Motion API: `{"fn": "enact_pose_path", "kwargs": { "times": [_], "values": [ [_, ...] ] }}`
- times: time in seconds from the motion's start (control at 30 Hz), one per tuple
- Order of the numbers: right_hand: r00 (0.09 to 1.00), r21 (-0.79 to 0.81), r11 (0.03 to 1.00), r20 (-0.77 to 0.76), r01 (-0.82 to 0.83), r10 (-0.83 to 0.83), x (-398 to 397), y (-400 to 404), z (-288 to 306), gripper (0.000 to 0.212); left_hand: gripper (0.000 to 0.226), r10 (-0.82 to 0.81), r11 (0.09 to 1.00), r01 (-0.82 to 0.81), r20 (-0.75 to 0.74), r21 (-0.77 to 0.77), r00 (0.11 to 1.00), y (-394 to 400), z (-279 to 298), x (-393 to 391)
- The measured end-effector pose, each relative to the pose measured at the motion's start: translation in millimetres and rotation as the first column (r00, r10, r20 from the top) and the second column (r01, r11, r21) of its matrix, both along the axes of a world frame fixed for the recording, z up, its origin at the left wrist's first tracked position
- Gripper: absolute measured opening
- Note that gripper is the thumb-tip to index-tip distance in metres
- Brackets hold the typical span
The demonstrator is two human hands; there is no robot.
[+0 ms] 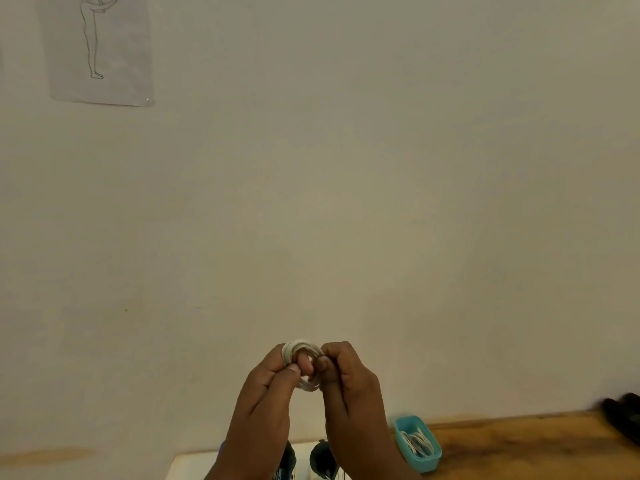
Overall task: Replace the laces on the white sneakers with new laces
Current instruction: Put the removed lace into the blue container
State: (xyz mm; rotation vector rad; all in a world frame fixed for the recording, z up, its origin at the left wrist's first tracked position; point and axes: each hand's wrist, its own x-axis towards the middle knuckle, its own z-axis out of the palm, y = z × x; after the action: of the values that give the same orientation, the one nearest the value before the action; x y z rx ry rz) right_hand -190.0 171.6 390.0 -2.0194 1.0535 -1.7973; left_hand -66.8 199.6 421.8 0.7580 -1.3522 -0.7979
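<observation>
Our left hand (266,403) and right hand (349,393) are up in front of the wall (346,185), and both pinch a coiled white lace (304,348), looped round the left fingers. Below, dark shapes, maybe the sneakers (320,459), sit on white paper (190,467). Just right, a blue box (434,459) holds more laces (417,443) on the table (519,448).

left hand (266,393) + right hand (349,382): both pinch coiled white lace (304,348) | teal box (434,455): laces
</observation>
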Motion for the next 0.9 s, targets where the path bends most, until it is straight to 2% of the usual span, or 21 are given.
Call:
{"fn": "enact_pose_path", "kwargs": {
  "times": [0.13, 0.23, 0.37, 0.43, 0.57, 0.7, 0.9],
  "values": [
    [0.995, 0.128, 0.991, 0.099, -0.03, 0.017, 6.2, 2.0, -4.8, 0.023, 0.032, 0.055, 0.989, -0.056, 0.012, 0.137, 0.998, -5.2, -7.8, -3.5],
    [0.986, 0.208, 0.976, 0.167, -0.058, 0.023, 11.6, 3.5, -4.1, 0.023, 0.023, 0.061, 0.976, -0.055, -0.02, 0.211, 0.998, -11.3, -18.4, -4.5],
    [0.983, 0.255, 0.966, 0.184, -0.053, 0.005, 10.7, 5.7, 1.0, 0.024, 0.034, 0.092, 0.927, -0.048, -0.1, 0.372, 0.991, -22.8, -23.5, 3.8],
    [0.985, 0.266, 0.964, 0.17, -0.031, -0.016, 9.4, 5.4, 2.7, 0.025, 0.032, 0.11, 0.907, -0.051, -0.118, 0.417, 0.987, -22.8, -23.9, 8.9],
    [0.986, 0.274, 0.962, 0.158, 0.006, -0.052, 10.5, 3.3, 1.2, 0.026, 0.025, 0.195, 0.913, -0.134, -0.125, 0.386, 0.973, -11.1, -28.7, 6.2],
    [0.984, 0.265, 0.964, 0.166, 0.021, -0.067, 13.4, 2.1, -3.4, 0.025, 0.019, 0.299, 0.878, -0.26, -0.035, 0.402, 0.954, -9.0, -47.2, -0.7],
    [0.984, 0.268, 0.963, 0.165, 0.027, -0.073, 12.3, 2.3, -5.0, 0.026, 0.019, 0.317, 0.868, -0.321, 0.075, 0.38, 0.946, -5.1, -64.6, -1.0]
  ]
}}
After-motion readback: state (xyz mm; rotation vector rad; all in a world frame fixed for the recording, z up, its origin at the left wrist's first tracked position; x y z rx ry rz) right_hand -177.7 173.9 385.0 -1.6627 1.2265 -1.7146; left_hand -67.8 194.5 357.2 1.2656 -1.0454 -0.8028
